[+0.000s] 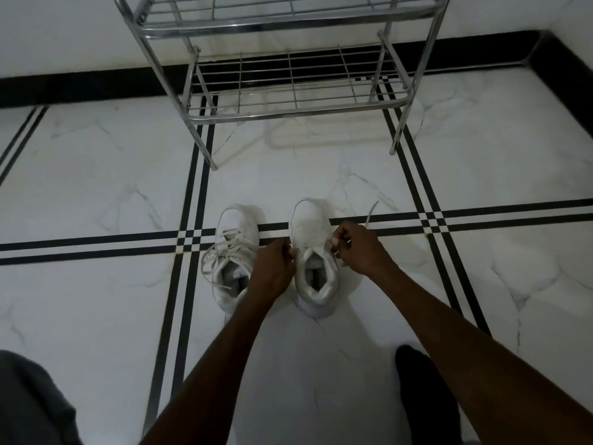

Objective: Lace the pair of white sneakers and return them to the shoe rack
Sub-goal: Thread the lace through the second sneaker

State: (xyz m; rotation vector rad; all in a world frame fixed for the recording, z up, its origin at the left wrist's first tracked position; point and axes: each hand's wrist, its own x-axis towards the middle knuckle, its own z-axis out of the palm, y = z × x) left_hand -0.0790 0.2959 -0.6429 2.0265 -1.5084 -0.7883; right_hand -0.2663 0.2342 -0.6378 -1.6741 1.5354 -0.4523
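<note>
Both arms stretched down and forward to the right sneaker [316,261] on the floor [96,194], left hand [272,268] pinched at its left collar, right hand [359,248] pinched on a lace [370,213] trailing off past the toe. Left sneaker [232,255] just beside, laced with loose loops, its heel partly covered by the left wrist; rack [288,91] well beyond, top cut off. Left fingertips hidden, so unclear what they grip.

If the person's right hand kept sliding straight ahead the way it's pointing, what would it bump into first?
Probably the loose lace end trailing just beyond the right hand, then bare floor. Farther on stands the shoe rack, most likely its lower shelf, though depth is hard to judge.
</note>
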